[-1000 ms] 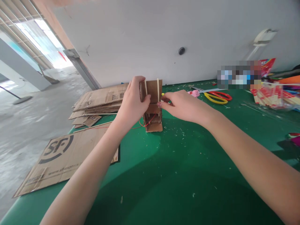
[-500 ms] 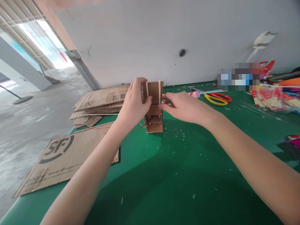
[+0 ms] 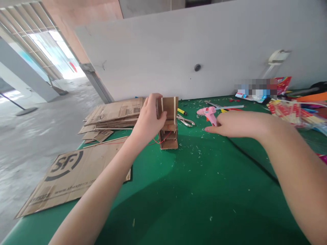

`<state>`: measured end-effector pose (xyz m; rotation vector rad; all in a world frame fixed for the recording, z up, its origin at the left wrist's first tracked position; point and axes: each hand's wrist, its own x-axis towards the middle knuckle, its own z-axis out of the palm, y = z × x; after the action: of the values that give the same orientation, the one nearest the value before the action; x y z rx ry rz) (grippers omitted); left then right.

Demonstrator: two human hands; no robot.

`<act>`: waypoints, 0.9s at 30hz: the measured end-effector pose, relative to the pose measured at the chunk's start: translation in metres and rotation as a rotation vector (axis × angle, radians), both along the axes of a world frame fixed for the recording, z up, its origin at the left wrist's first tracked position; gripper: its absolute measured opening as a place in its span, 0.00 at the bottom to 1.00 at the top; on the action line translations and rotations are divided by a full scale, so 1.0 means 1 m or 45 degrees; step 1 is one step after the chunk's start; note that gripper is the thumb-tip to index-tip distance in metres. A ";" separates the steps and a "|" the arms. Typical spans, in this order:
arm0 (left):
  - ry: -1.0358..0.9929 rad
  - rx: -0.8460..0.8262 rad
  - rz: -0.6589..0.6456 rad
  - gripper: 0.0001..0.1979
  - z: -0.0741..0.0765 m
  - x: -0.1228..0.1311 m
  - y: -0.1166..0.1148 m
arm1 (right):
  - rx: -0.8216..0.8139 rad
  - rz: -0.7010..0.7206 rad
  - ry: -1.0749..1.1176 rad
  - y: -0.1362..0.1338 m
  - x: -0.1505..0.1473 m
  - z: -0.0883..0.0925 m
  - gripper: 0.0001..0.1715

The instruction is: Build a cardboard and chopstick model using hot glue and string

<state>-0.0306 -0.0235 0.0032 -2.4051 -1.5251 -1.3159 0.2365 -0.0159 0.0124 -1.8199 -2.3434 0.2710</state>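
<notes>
A small cardboard structure (image 3: 169,137) stands upright on the green table (image 3: 184,194), with two thin wooden sticks along its upper part and red wire at its lower compartments. My left hand (image 3: 151,114) grips its upper left side, thumb in front and fingers behind. Off to the right, my right hand (image 3: 230,124) is at the handle of a pink glue gun (image 3: 207,112), which has a clear glue stick in its back. The fingers on the far side of the handle are partly hidden, so how firmly they close on it is unclear.
Stacked cardboard (image 3: 112,110) lies at the back left, a printed cardboard sheet (image 3: 74,170) nearer. Pliers (image 3: 186,121) and a yellow tool (image 3: 182,111) lie behind the structure. Bagged sticks (image 3: 288,112) sit at the right; a black cord (image 3: 250,158) crosses the table below my right hand.
My right hand has left the cardboard structure and moved right to the glue gun. My left hand keeps its hold. The camera view has tilted slightly upward.
</notes>
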 end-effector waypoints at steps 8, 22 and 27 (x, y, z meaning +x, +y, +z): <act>0.046 0.039 0.005 0.18 0.000 -0.002 0.000 | -0.074 -0.094 -0.177 -0.029 -0.005 -0.024 0.28; 0.034 0.055 -0.070 0.15 0.004 -0.004 0.003 | 0.299 0.437 0.776 -0.005 -0.077 -0.075 0.25; 0.043 0.052 -0.062 0.15 0.004 -0.005 0.003 | 0.307 0.475 0.802 -0.008 -0.078 -0.074 0.22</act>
<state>-0.0354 -0.0203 0.0070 -2.4417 -1.4256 -1.2948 0.1582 -0.0238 -0.0619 -0.9853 -2.1104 0.4964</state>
